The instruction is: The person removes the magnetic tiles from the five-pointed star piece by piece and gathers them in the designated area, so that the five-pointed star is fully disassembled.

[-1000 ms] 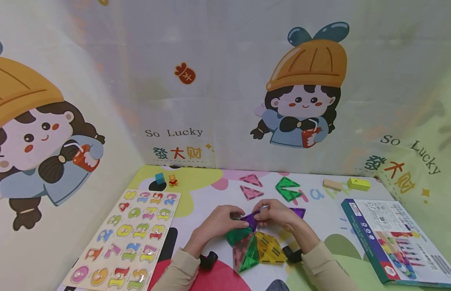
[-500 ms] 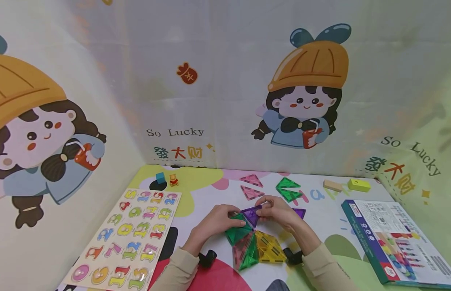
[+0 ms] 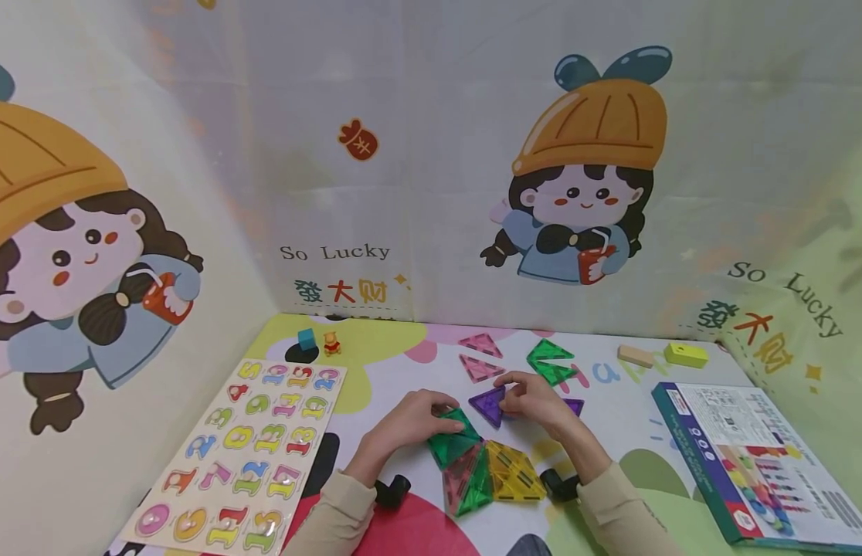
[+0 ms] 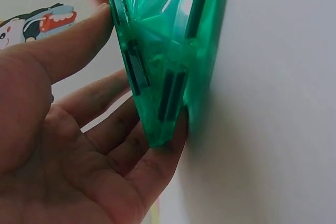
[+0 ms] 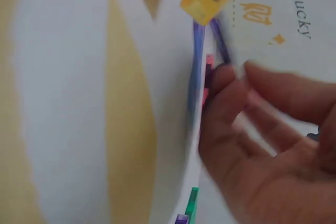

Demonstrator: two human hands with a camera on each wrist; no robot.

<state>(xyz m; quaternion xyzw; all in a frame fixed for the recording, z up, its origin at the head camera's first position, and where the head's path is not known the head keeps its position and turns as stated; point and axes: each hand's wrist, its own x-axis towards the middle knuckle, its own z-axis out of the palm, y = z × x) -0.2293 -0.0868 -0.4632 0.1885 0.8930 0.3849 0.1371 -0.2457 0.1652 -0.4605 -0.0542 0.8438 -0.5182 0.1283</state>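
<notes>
In the head view, my left hand (image 3: pixel 410 421) grips a green magnetic tile (image 3: pixel 448 448), part of a joined cluster. The left wrist view shows the thumb at one edge of this green tile (image 4: pixel 157 40) and fingers behind it. Red-pink (image 3: pixel 460 480), darker green (image 3: pixel 481 492) and yellow tiles (image 3: pixel 514 472) continue the cluster round a shared point. My right hand (image 3: pixel 535 400) pinches a purple triangular magnetic tile (image 3: pixel 487 406), held apart from the cluster at its upper right. Another purple tile (image 3: pixel 575 405) lies partly hidden behind the right hand.
Loose pink tiles (image 3: pixel 481 367) and green tiles (image 3: pixel 551 361) lie farther back. A number puzzle board (image 3: pixel 225 463) is on the left, a boxed set (image 3: pixel 768 463) on the right. A blue cube (image 3: pixel 306 339), small bear figure (image 3: pixel 331 344) and blocks (image 3: pixel 686 354) stand near the back wall.
The purple tile was against the green tile; my right hand has drawn it away, up and to the right, and turned it. My left hand has stayed at the green tile.
</notes>
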